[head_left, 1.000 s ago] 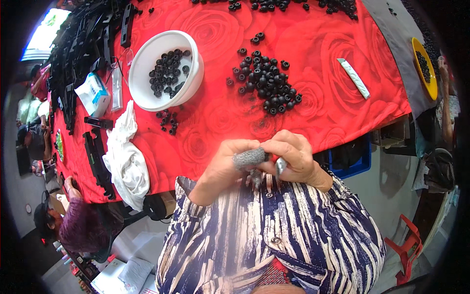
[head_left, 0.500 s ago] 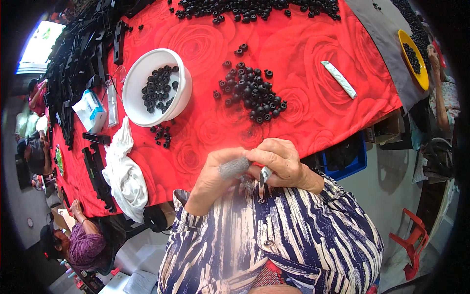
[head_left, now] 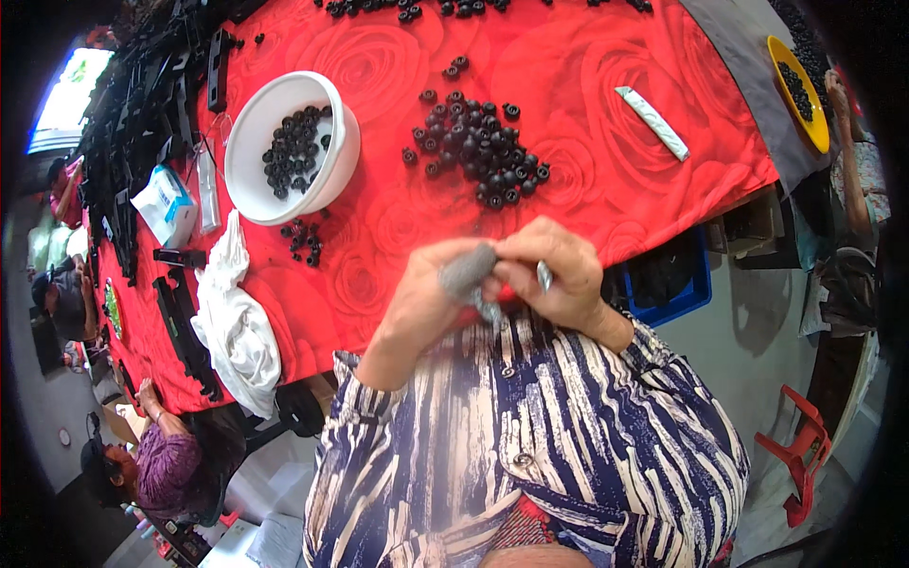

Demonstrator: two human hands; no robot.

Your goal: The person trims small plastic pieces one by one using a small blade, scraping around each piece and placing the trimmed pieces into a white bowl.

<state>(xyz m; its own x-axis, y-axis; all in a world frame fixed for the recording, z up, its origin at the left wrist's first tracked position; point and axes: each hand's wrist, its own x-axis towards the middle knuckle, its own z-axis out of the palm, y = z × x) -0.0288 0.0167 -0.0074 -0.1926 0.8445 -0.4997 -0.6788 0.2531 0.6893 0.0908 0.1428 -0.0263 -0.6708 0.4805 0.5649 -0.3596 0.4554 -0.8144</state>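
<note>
My left hand and my right hand meet over the near edge of the red table, in front of my striped shirt. A grey fabric wrap covers a finger of my left hand, with a loose end dangling below it. The left fingers are bent, and what they may hold is hidden. My right thumb and finger pinch close to the tip of the wrap. A small silvery blade sticks out of the curled right hand. On the table beyond lies a pile of black round knob-like parts.
Left of the pile, a white bowl contains similar black parts. Beside it are a white cloth, a tissue pack and long black pieces. A pale flat strip lies right. A yellow plate and blue bin stand beyond.
Both hands have risen slightly and stay together. The blade in my right hand has turned and shows less. The whole view has tilted, so table things sit higher in the picture.
</note>
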